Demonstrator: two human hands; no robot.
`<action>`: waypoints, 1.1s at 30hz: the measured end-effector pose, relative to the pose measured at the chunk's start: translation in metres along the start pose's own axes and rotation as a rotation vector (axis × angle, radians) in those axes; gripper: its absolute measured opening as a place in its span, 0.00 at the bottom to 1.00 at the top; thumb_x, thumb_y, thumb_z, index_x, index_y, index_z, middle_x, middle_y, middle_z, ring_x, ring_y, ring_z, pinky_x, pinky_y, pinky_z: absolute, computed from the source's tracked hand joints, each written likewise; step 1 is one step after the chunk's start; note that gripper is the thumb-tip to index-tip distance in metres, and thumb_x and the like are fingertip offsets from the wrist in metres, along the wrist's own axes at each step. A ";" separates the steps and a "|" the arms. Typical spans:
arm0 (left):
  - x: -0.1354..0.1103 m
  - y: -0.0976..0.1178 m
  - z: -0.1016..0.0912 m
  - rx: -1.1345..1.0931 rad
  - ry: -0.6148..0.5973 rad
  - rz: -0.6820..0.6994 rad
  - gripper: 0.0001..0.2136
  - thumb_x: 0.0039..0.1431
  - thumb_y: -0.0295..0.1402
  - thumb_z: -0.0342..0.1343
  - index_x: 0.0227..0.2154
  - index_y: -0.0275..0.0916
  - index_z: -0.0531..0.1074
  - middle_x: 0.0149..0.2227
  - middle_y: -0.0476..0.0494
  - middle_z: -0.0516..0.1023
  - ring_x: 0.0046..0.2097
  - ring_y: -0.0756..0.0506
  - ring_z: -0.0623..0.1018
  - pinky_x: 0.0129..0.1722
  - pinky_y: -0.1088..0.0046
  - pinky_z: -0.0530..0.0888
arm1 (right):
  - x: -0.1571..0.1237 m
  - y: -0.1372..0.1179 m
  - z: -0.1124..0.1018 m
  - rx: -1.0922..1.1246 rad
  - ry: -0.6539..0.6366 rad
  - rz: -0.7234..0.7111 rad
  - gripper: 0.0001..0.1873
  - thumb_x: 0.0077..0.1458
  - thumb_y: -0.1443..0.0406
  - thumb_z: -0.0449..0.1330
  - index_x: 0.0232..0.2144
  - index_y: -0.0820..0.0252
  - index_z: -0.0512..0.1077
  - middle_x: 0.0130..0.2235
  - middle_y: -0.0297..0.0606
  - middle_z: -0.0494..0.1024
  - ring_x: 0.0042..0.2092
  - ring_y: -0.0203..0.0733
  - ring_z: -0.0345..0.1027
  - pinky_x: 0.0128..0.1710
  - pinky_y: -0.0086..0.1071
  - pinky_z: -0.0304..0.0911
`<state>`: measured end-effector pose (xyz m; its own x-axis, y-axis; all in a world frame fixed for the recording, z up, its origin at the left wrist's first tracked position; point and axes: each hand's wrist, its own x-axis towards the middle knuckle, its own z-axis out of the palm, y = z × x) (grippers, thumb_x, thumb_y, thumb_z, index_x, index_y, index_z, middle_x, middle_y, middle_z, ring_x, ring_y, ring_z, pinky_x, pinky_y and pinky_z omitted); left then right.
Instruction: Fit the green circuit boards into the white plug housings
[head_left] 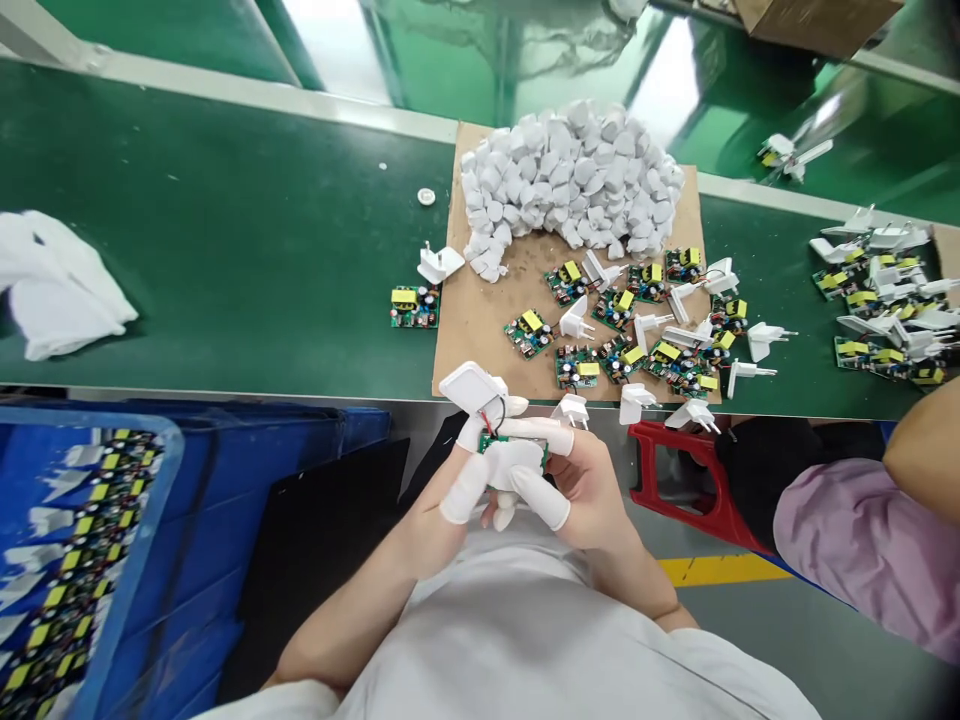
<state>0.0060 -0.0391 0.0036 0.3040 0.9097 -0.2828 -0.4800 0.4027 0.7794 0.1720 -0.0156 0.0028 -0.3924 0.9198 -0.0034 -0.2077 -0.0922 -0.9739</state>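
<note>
In front of my chest, both hands hold one green circuit board between them, with white finger cots on several fingers. My left hand grips its left side and my right hand its right side, both thumbs pressing on a white flat piece that covers most of the board. Red and black wires run from the board up to a white plug part, which rests above my left fingers. The fingers under the board are partly hidden.
A heap of small white pieces lies on a cardboard sheet, with several wired boards in front. One board sits to the left. A blue crate of boards stands lower left. A person's pink sleeve and a red stool are right.
</note>
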 end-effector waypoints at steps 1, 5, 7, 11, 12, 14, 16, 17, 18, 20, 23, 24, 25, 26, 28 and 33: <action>0.001 -0.001 -0.003 -0.006 0.017 0.015 0.34 0.71 0.57 0.59 0.72 0.46 0.68 0.35 0.44 0.81 0.26 0.49 0.75 0.22 0.76 0.72 | 0.002 -0.001 0.000 -0.052 0.009 -0.037 0.17 0.71 0.58 0.64 0.58 0.57 0.79 0.44 0.43 0.86 0.29 0.40 0.80 0.28 0.33 0.77; 0.007 -0.001 -0.009 0.012 0.152 0.071 0.30 0.65 0.55 0.67 0.63 0.45 0.78 0.44 0.40 0.86 0.34 0.45 0.82 0.29 0.73 0.80 | 0.015 -0.007 -0.004 -0.619 0.058 -0.424 0.21 0.71 0.66 0.61 0.63 0.52 0.77 0.56 0.47 0.86 0.48 0.49 0.85 0.42 0.38 0.81; 0.010 0.000 -0.009 -0.009 0.158 0.065 0.28 0.61 0.55 0.71 0.56 0.41 0.83 0.43 0.38 0.87 0.39 0.41 0.85 0.35 0.68 0.84 | 0.019 -0.011 -0.005 -0.853 0.026 -0.603 0.27 0.71 0.70 0.58 0.69 0.53 0.71 0.59 0.49 0.84 0.55 0.50 0.83 0.49 0.40 0.80; 0.014 0.002 -0.012 -0.117 0.235 0.092 0.22 0.59 0.51 0.74 0.46 0.40 0.86 0.39 0.38 0.88 0.44 0.35 0.87 0.44 0.60 0.86 | 0.024 -0.025 -0.011 -0.969 -0.157 -0.641 0.37 0.74 0.64 0.60 0.78 0.60 0.54 0.65 0.53 0.80 0.62 0.51 0.78 0.56 0.43 0.77; 0.015 0.002 -0.014 -0.164 0.245 0.103 0.21 0.59 0.51 0.74 0.46 0.41 0.86 0.39 0.39 0.88 0.45 0.35 0.88 0.45 0.59 0.87 | 0.027 -0.030 -0.016 -0.957 -0.195 -0.629 0.39 0.74 0.60 0.61 0.79 0.61 0.53 0.66 0.54 0.78 0.64 0.52 0.76 0.59 0.43 0.76; 0.016 0.005 -0.021 -0.275 0.212 0.097 0.22 0.58 0.51 0.75 0.49 0.44 0.85 0.44 0.40 0.89 0.45 0.36 0.89 0.46 0.59 0.87 | 0.042 -0.042 -0.028 -0.969 -0.186 -0.645 0.38 0.74 0.56 0.62 0.77 0.61 0.56 0.67 0.55 0.77 0.67 0.53 0.73 0.65 0.44 0.72; 0.017 0.008 -0.026 -0.372 0.147 0.059 0.23 0.60 0.52 0.73 0.53 0.47 0.84 0.47 0.42 0.89 0.47 0.38 0.89 0.48 0.60 0.87 | 0.073 -0.051 -0.040 -1.098 -0.079 -0.675 0.31 0.75 0.59 0.60 0.74 0.60 0.63 0.67 0.55 0.77 0.69 0.55 0.71 0.70 0.48 0.68; 0.017 0.010 -0.027 -0.404 0.120 0.040 0.24 0.61 0.53 0.72 0.55 0.48 0.83 0.48 0.42 0.89 0.48 0.39 0.89 0.49 0.61 0.86 | 0.093 -0.053 -0.044 -1.203 -0.049 -0.646 0.27 0.76 0.61 0.57 0.73 0.60 0.66 0.68 0.55 0.76 0.69 0.57 0.70 0.71 0.51 0.66; 0.016 0.011 -0.026 -0.427 0.107 0.031 0.25 0.61 0.53 0.72 0.57 0.49 0.82 0.48 0.43 0.89 0.48 0.39 0.89 0.50 0.61 0.86 | 0.117 -0.053 -0.046 -1.326 -0.078 -0.604 0.25 0.76 0.63 0.55 0.71 0.62 0.69 0.68 0.56 0.74 0.70 0.61 0.69 0.71 0.56 0.64; 0.014 0.014 -0.023 -0.450 0.114 0.041 0.27 0.61 0.52 0.73 0.60 0.50 0.80 0.48 0.44 0.88 0.48 0.40 0.89 0.50 0.62 0.86 | 0.164 -0.049 -0.046 -1.544 -0.220 -0.466 0.24 0.74 0.68 0.54 0.68 0.68 0.72 0.71 0.62 0.70 0.75 0.68 0.60 0.73 0.65 0.58; 0.009 0.016 -0.019 -0.455 0.130 0.062 0.30 0.62 0.51 0.73 0.64 0.49 0.77 0.46 0.43 0.88 0.47 0.42 0.88 0.47 0.66 0.84 | 0.217 -0.038 -0.040 -1.721 -0.391 -0.401 0.26 0.70 0.77 0.52 0.66 0.73 0.73 0.73 0.64 0.67 0.77 0.67 0.56 0.77 0.67 0.49; 0.007 0.016 -0.020 -0.453 0.123 0.065 0.30 0.62 0.51 0.72 0.64 0.47 0.77 0.46 0.43 0.87 0.46 0.42 0.87 0.46 0.67 0.84 | 0.227 -0.036 -0.039 -1.757 -0.421 -0.408 0.26 0.69 0.78 0.51 0.65 0.75 0.74 0.73 0.65 0.67 0.76 0.66 0.58 0.77 0.67 0.49; 0.006 0.016 -0.021 -0.452 0.104 0.065 0.30 0.62 0.52 0.72 0.63 0.45 0.77 0.45 0.42 0.87 0.46 0.41 0.87 0.44 0.67 0.84 | 0.233 -0.035 -0.038 -1.789 -0.443 -0.420 0.25 0.69 0.78 0.50 0.63 0.76 0.75 0.73 0.65 0.67 0.75 0.66 0.60 0.77 0.66 0.50; 0.005 0.016 -0.024 -0.456 0.084 0.064 0.30 0.61 0.53 0.72 0.62 0.43 0.78 0.45 0.41 0.86 0.45 0.41 0.86 0.43 0.67 0.84 | 0.236 -0.034 -0.038 -1.820 -0.462 -0.435 0.24 0.69 0.78 0.50 0.60 0.77 0.77 0.72 0.66 0.69 0.75 0.65 0.62 0.77 0.65 0.52; 0.005 0.017 -0.029 -0.474 0.057 0.062 0.29 0.60 0.53 0.73 0.58 0.41 0.80 0.45 0.39 0.86 0.45 0.40 0.86 0.42 0.67 0.84 | 0.236 -0.036 -0.040 -1.880 -0.494 -0.468 0.22 0.69 0.78 0.49 0.55 0.76 0.79 0.68 0.66 0.73 0.74 0.64 0.62 0.75 0.64 0.56; 0.008 0.017 -0.037 -0.521 0.075 0.038 0.25 0.63 0.50 0.71 0.57 0.41 0.80 0.47 0.39 0.87 0.46 0.41 0.87 0.44 0.69 0.83 | 0.224 -0.042 -0.050 -1.941 -0.502 -0.537 0.21 0.71 0.76 0.47 0.49 0.72 0.80 0.55 0.63 0.82 0.63 0.61 0.71 0.63 0.55 0.64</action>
<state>-0.0300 -0.0212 -0.0063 0.2276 0.9217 -0.3141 -0.8407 0.3488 0.4142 0.1376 0.2129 0.0315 -0.8534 0.5209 0.0204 0.5121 0.8305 0.2192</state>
